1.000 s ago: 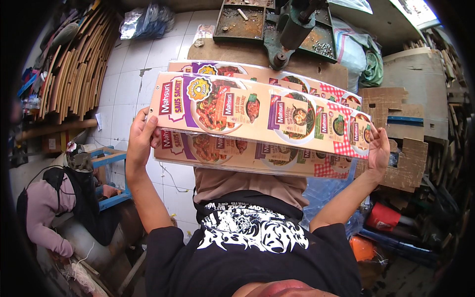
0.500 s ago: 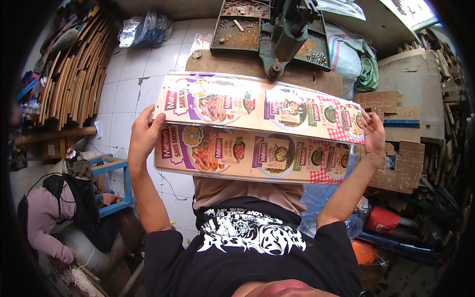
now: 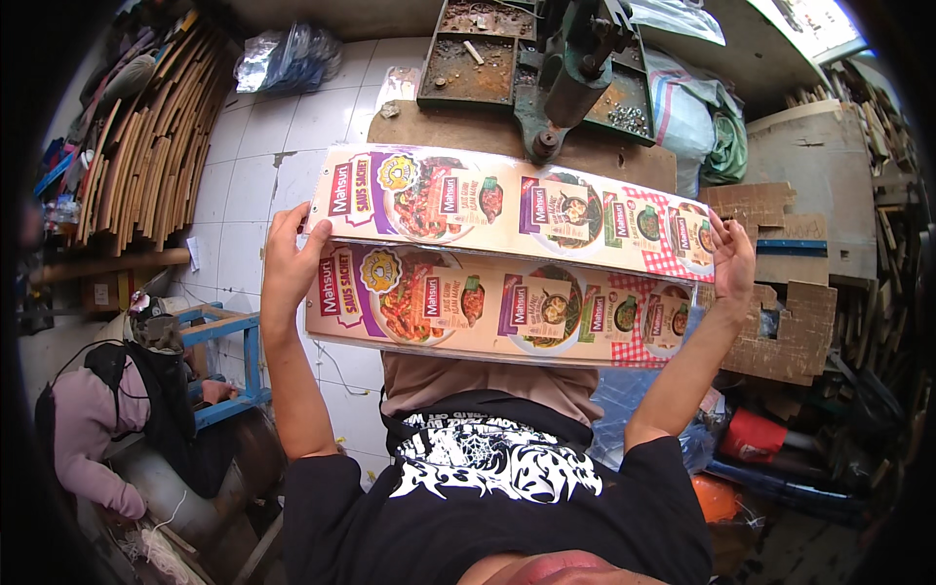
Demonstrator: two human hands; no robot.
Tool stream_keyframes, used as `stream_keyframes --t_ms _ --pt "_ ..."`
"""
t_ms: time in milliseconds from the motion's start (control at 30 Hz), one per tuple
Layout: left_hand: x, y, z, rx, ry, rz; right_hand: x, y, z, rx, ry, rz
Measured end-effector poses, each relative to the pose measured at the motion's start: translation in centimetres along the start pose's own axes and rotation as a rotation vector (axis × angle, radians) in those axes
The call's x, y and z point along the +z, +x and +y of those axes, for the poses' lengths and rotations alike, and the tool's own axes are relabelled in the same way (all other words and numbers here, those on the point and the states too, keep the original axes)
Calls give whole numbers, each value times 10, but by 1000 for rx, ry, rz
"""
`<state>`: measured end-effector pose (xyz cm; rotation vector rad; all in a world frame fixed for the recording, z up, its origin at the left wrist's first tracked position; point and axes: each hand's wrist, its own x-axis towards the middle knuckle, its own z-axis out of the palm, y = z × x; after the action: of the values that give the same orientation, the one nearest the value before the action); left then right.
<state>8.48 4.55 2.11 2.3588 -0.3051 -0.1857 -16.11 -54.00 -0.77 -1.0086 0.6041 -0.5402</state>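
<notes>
I hold a long printed cardboard sheet (image 3: 507,210) with colourful food pictures out in front of me, above my lap. My left hand (image 3: 288,263) grips its left end and my right hand (image 3: 731,255) grips its right end. A second printed sheet (image 3: 497,307) of the same kind lies just beneath it, closer to my body, its lower half showing. Both sheets bow slightly across their length.
A green metal press (image 3: 575,68) stands on a brown workbench (image 3: 458,132) beyond the sheets. Cardboard offcuts (image 3: 790,322) lie at the right. Stacked wooden strips (image 3: 146,146) lean at the left. A person in a pink sleeve (image 3: 93,439) sits at lower left beside a blue frame (image 3: 229,327).
The upper sheet has been lifted and slid away from me, uncovering more of the lower sheet. Both hands moved up with it.
</notes>
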Motion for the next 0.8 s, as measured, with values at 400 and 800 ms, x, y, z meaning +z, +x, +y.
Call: stream_keyframes --t_ms 400,800 --pt "16 -7 -7 85 11 87 4 -5 23 -159 20 24" --pt "16 -18 -30 -74 -196 -26 -23 -63 24 -201 -369 192"
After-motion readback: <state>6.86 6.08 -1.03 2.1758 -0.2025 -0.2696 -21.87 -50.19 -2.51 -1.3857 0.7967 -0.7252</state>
